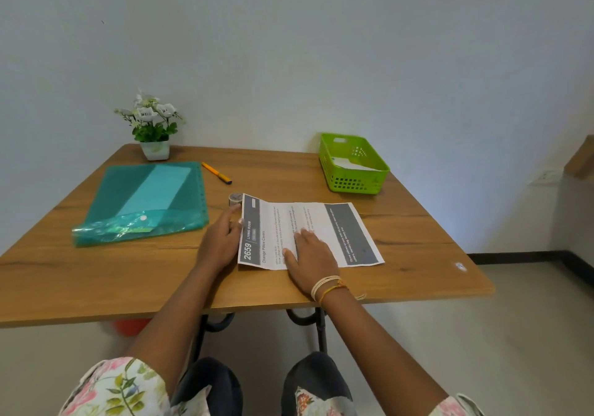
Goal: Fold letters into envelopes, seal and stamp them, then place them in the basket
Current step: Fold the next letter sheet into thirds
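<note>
Letter [308, 234] lies flat at table [96, 280] centre, long axis left-right, header toward the teal folder [144, 202]. Right hand [310, 259] presses it flat-fingered, probably anchoring it; left hand [221, 240] pinches the header edge, likely starting a fold. Green basket [353, 165] sits beyond the letter, already holding white paper.

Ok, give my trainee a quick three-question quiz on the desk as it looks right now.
1. True or false: the letter lies unfolded on the table.
2. Which hand lies flat on the middle of the letter: A) left hand B) right hand?
3. What already lies inside the green basket?

Key: 1 true. 2 B; the left hand holds the letter's left edge. 3 white paper, perhaps an envelope.
</note>
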### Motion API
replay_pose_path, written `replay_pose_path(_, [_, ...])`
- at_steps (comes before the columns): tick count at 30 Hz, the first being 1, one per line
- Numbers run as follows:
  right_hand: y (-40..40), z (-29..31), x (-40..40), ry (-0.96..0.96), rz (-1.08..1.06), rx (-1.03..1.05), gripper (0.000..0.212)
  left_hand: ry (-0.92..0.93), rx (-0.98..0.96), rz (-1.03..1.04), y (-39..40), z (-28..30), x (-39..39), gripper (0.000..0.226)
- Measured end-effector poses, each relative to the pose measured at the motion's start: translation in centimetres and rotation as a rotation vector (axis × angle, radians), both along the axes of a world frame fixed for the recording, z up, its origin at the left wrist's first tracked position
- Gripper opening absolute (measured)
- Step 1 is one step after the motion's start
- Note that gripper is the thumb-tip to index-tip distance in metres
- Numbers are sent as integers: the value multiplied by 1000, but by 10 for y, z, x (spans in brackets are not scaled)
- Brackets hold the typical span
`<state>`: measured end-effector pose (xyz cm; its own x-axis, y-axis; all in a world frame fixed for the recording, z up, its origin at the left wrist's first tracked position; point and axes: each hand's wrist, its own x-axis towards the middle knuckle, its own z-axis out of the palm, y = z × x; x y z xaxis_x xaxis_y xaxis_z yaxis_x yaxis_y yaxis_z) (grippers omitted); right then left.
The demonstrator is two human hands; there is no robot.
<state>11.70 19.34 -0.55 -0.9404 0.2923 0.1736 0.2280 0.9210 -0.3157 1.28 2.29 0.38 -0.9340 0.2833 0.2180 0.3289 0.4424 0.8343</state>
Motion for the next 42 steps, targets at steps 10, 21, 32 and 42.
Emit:
replay_pose_path(10, [-14, 10, 5, 258, 180, -175, 63, -19, 75, -3, 2, -1, 6, 41])
replay_pose_path(21, [-18, 11, 6, 351, 54, -270, 58, -47, 49, -75, 35, -4, 26, 31])
replay_pose_path(32, [2, 15, 2, 444, -220, -733, 38, 60, -159, -28, 37, 1, 30, 31])
replay_pose_path(42, [-2, 10, 7, 445, -123, -590, 33, -4, -70, -23, 37, 3, 31, 28])
